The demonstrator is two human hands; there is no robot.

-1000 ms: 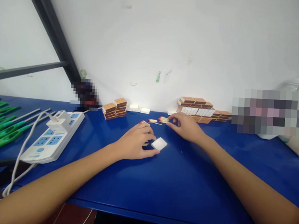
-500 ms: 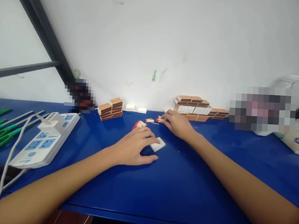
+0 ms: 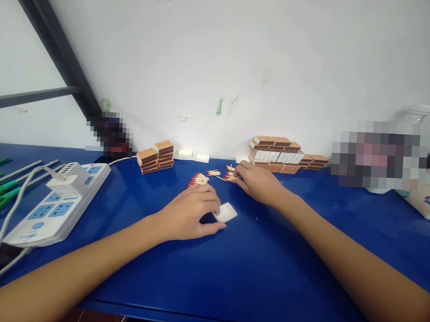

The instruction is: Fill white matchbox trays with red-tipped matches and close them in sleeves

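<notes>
My left hand (image 3: 190, 212) rests low over the blue table, thumb and index finger closed around the near left end of a small white matchbox tray (image 3: 228, 212). Just beyond its knuckles lies a heap of red-tipped matches (image 3: 199, 179), partly covered by the hand. My right hand (image 3: 257, 182) is at a second, smaller bunch of matches (image 3: 229, 174), its fingertips closed on some of them. A few matches (image 3: 213, 173) lie between the two groups.
Matchboxes are stacked at the back left (image 3: 155, 157) and back right (image 3: 276, 155). Two white trays (image 3: 202, 158) stand by the wall. A power strip (image 3: 59, 205) with white cable and green-handled tools (image 3: 0, 195) occupy the left. A soft packet (image 3: 427, 194) lies far right.
My left index finger has drawn back from over the tray to its left end, and the thumb has come closer to it. My right fingers have shifted slightly at the matches.
</notes>
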